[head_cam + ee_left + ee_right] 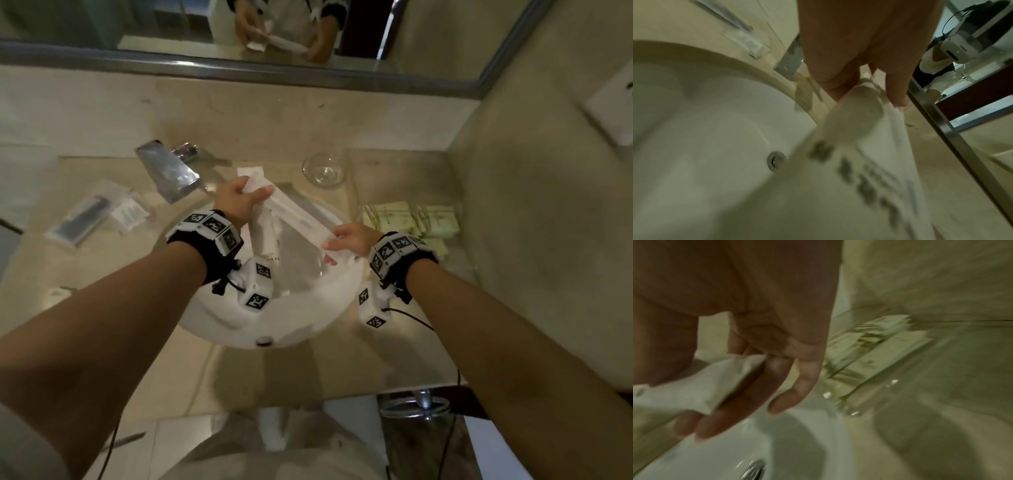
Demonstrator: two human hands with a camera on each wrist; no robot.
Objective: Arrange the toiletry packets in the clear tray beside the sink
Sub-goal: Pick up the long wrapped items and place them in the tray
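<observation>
Over the white sink [219,318] I hold long white toiletry packets [298,219] stretched between both hands. My left hand [255,193] grips their far ends near the faucet, and one packet [263,240] hangs down from it. The left wrist view shows my left hand [869,95] pinching a white packet with dark print [859,129]. My right hand [330,245] pinches the near right end; the right wrist view shows this hand [725,394] curled round the packet end [705,386]. The clear tray [859,402] right of the sink holds pale green packets [411,219].
A chrome faucet [168,171] stands behind the sink at the left, and a clear glass [323,169] behind it at the right. Wrapped items, one dark comb-like [85,219], lie on the counter at the left. A mirror [274,31] runs along the back wall.
</observation>
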